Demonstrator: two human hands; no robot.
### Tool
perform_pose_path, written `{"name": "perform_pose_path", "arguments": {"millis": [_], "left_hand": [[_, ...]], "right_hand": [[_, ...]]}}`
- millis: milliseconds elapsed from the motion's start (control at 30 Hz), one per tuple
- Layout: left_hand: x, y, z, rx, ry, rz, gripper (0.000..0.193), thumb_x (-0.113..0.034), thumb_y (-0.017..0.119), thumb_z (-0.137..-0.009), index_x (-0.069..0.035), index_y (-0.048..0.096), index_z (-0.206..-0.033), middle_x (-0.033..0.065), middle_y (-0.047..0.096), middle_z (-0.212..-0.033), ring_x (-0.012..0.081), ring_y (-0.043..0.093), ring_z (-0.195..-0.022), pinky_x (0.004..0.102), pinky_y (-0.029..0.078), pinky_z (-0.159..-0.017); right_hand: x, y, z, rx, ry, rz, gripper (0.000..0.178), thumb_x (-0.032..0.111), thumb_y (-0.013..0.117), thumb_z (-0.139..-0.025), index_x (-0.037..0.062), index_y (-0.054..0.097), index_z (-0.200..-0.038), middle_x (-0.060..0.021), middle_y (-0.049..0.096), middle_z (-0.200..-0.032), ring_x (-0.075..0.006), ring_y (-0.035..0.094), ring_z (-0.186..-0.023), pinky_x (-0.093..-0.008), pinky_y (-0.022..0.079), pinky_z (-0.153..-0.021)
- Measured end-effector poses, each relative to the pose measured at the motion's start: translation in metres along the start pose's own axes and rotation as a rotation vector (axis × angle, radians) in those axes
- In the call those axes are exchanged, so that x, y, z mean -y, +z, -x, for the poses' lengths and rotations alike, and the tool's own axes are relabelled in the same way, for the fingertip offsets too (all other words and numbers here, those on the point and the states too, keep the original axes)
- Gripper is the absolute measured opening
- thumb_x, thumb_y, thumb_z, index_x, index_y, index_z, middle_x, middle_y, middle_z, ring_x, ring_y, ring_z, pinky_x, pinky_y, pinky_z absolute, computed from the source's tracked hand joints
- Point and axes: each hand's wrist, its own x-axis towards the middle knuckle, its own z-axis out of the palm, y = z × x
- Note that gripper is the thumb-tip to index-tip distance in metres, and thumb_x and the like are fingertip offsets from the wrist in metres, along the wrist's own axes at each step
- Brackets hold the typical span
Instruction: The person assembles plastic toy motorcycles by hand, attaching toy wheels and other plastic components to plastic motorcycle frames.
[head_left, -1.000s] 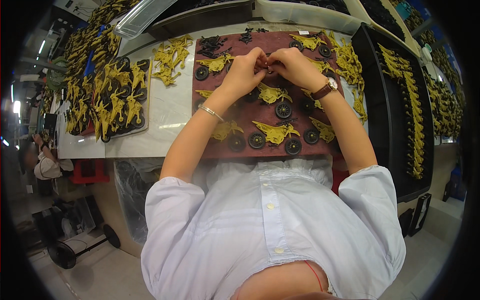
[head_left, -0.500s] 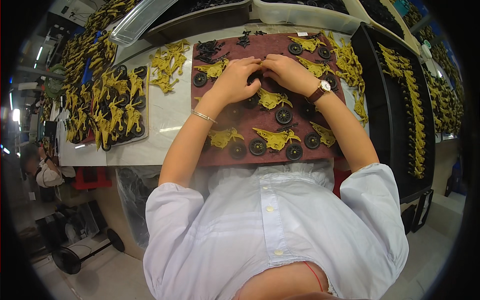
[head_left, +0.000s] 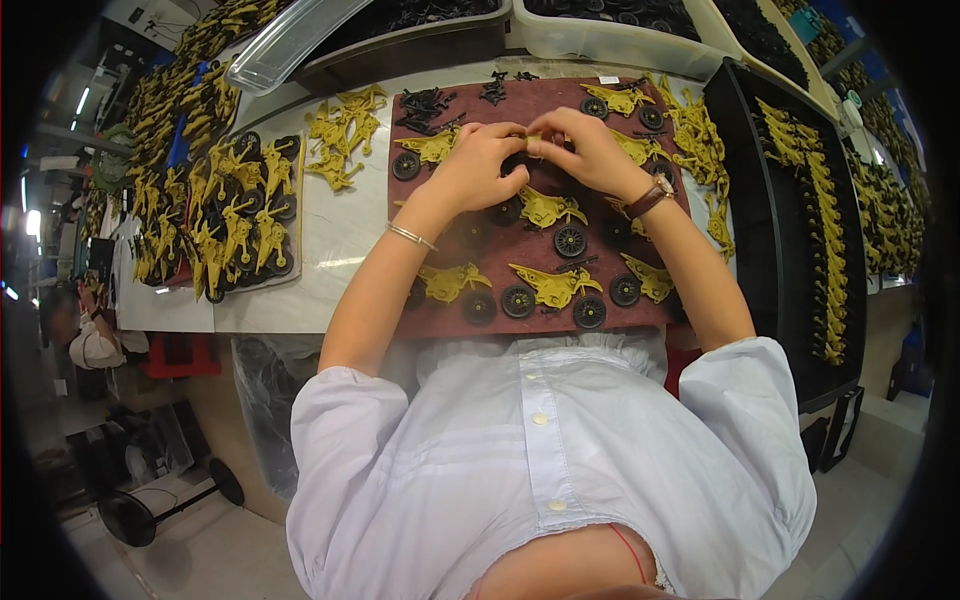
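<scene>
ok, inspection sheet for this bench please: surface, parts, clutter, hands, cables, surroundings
Surface: dark red mat on a pale tabletop
Parts: yellow motorcycle-shaped bodies and black spoked wheels, spread over the mat
Clutter: loose black pieces at the mat's far left; yellow pieces heaped beside it
Hands: left hand and right hand meet at the fingertips above the mat; grip mostly hidden
Cables: nothing seen on the mat
Surroundings: black tray at right; bin beyond the mat; co-worker far left
</scene>
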Motion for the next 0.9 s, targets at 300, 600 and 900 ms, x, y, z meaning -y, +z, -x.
{"name": "perform_pose_path", "arguments": {"millis": [300,600,900], "left_hand": [[-0.056,0.012,-0.039,-0.374,-0.041,0.293,0.021,-0.017,0.076,-0.072,-0.004,0.069,-0.088,0.0078,0.064,-0.082,0.0218,0.064,-0.074,0.031,0.051,-0.067],[-0.059,0.016,-0.058,-0.16,-0.291,0.515,0.02,-0.018,0.07,-0.082,-0.002,0.068,-0.094,0.0053,0.068,-0.09,0.0096,0.063,-0.077,0.0251,0.049,-0.067],[-0.048,0.035,-0.078,-0.253,-0.564,1.142,0.016,-0.014,0.061,-0.091,-0.003,0.056,-0.101,0.0,0.062,-0.085,0.0028,0.055,-0.075,0.0161,0.043,-0.062]], "right_hand": [[0.031,-0.029,0.007,-0.223,0.359,-1.387,0.066,0.06,0.032,-0.096,0.0061,0.04,-0.133,-0.0074,0.048,-0.118,-0.0156,0.044,-0.106,-0.0308,0.039,-0.092],[0.03,-0.051,0.023,-0.158,0.28,-1.688,0.066,0.056,0.036,-0.096,0.003,0.037,-0.135,-0.0162,0.05,-0.125,-0.0217,0.052,-0.11,-0.0341,0.043,-0.095],[-0.022,-0.042,0.027,-0.432,0.267,-0.601,0.022,0.018,0.072,-0.084,0.0018,0.068,-0.099,0.0003,0.067,-0.085,-0.0059,0.059,-0.073,-0.0205,0.047,-0.064]]}}
